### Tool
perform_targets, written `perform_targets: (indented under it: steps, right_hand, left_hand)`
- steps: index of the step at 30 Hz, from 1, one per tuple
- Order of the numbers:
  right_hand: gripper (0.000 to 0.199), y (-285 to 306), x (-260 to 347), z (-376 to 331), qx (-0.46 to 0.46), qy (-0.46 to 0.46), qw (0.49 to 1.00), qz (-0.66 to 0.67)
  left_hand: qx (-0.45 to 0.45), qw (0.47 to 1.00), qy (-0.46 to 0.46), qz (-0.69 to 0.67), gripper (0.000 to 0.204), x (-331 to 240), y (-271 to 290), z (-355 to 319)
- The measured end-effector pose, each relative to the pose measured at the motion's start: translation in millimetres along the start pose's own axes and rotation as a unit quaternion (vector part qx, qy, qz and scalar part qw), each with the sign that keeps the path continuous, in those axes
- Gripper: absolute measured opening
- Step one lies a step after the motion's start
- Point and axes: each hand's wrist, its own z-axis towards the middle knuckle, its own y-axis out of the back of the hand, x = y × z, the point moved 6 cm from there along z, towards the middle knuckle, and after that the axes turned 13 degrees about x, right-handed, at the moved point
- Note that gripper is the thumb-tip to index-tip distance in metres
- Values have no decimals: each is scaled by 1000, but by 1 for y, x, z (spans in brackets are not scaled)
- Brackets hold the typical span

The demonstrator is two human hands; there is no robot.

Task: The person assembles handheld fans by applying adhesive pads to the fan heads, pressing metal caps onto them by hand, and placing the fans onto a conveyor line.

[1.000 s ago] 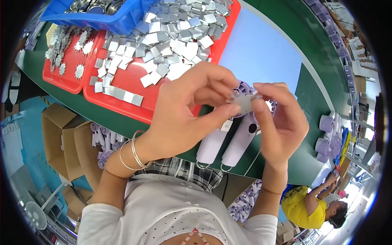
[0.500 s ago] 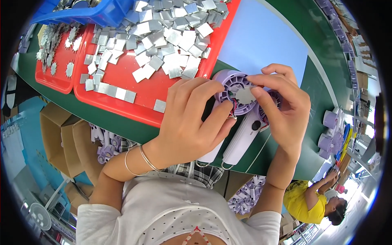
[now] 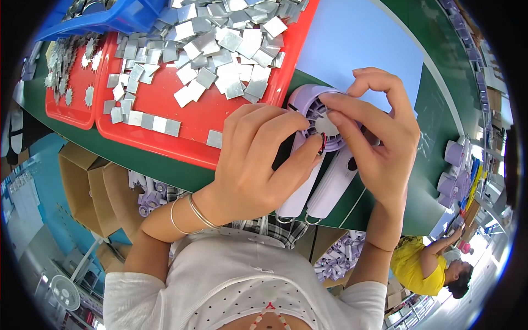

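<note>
The right hand (image 3: 390, 146) has its thumb and forefinger close together at the edge of a pale grey, flat metal disc (image 3: 328, 125); the grip is narrow and appears to pinch the disc. The disc lies over the middle of a lilac, round, spoked plastic fan head (image 3: 305, 99). The left hand (image 3: 248, 159) is at the near left side of that fan head, thumb and forefinger slightly apart, beside thin red and black wires (image 3: 323, 144); whether its grip pinches them cannot be told.

As far as can be judged, the placing of the disc is partly done: it is at the hub but not released, and whether it is seated is hidden by the fingers. The wires stick out loose at the rim, so they do not look tucked away.

Below the fan head runs its pale lilac handle (image 3: 300, 198). Just beside it lies a second pale lilac handle (image 3: 333, 192), its upper end largely behind the right hand.

To the left, on the green worktop (image 3: 434, 126), a large red plastic tray (image 3: 187, 155) holds many silver metal squares (image 3: 206, 77). A smaller red tray (image 3: 74, 114) beyond holds spiky grey metal discs (image 3: 89, 96), seemingly the same kind, unused. A blue plastic bin (image 3: 110, 25) rests near both.
</note>
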Motion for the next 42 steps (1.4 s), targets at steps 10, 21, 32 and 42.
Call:
perform_targets:
  steps: [10, 21, 32, 42]
  right_hand:
    - [32, 2, -2, 2, -6, -68, 998, -12]
    - [32, 4, -4, 5, 49, -53, 996, -53]
    - [33, 18, -10, 20, 72, 1, 997, 4]
    - [34, 3, -10, 5, 86, 6, 995, 42]
  left_hand:
    - [-16, 999, -41, -4, 27, 3, -1, 1]
    - [18, 999, -8, -47, 34, -2, -2, 0]
    - [51, 998, -14, -26, 24, -6, 11, 12]
    - [93, 995, -3, -21, 24, -13, 5, 0]
